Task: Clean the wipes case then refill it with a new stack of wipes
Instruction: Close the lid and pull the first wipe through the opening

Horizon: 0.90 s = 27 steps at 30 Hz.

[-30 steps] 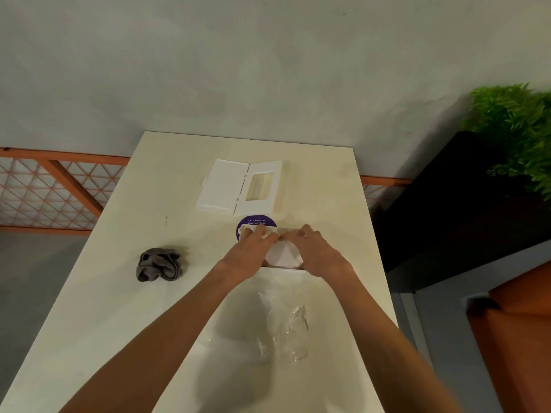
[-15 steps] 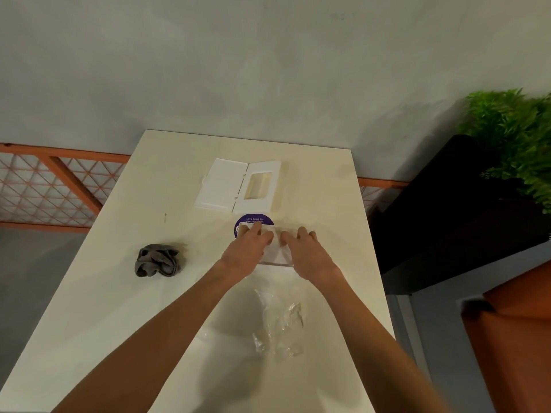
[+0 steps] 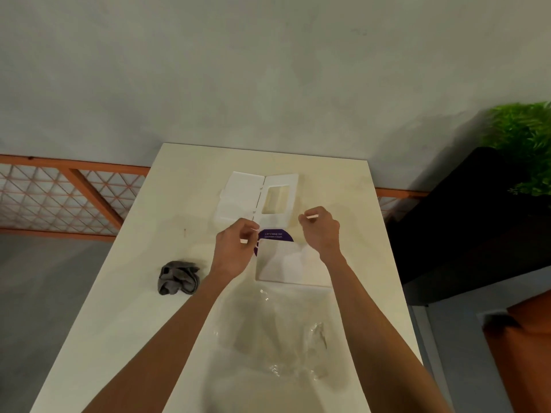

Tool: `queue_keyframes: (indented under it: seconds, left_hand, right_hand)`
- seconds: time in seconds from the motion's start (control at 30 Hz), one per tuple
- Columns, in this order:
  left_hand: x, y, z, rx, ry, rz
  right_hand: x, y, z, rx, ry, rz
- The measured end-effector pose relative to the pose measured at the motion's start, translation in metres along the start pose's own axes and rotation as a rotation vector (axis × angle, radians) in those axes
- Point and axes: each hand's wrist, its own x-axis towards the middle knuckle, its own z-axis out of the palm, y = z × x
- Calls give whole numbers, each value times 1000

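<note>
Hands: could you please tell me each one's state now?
Left hand: pinches a white scrap.
Right hand: pinches another white scrap.

Table (image 3: 119,308): open case (image 3: 238,198), wipes stack (image 3: 286,263), grey cloth (image 3: 178,277), maybe clear wrapper (image 3: 298,338).

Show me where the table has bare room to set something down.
Bare: the left strip between the grey cloth and the table far edge; the near left corner below the cloth; the right strip beside the open case. Crowded: the middle, with case, wipes stack and clear wrapper.
</note>
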Motion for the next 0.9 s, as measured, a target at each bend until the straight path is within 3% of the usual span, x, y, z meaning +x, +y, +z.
queue_keyframes:
  seconds: [0.2, 0.47, 0.6, 0.73, 0.9]
  left_hand:
    - [13, -13, -28, -60, 11, -78]
    - [24, -20, -41, -202, -58, -212]
    - [29, -22, -40, -283, -79, -307]
    - [30, -19, -39, -454, -86, -485]
    - [24, 4, -46, -866, -69, -654]
  right_hand:
    - [25, -18, 33, 164, -37, 227]
    - [36, -27, 63, 271, -73, 297]
    - [25, -33, 72, 533, -79, 364]
    - [-9, -45, 70, 808, -28, 339]
    - [-80, -71, 57, 1056, -45, 288]
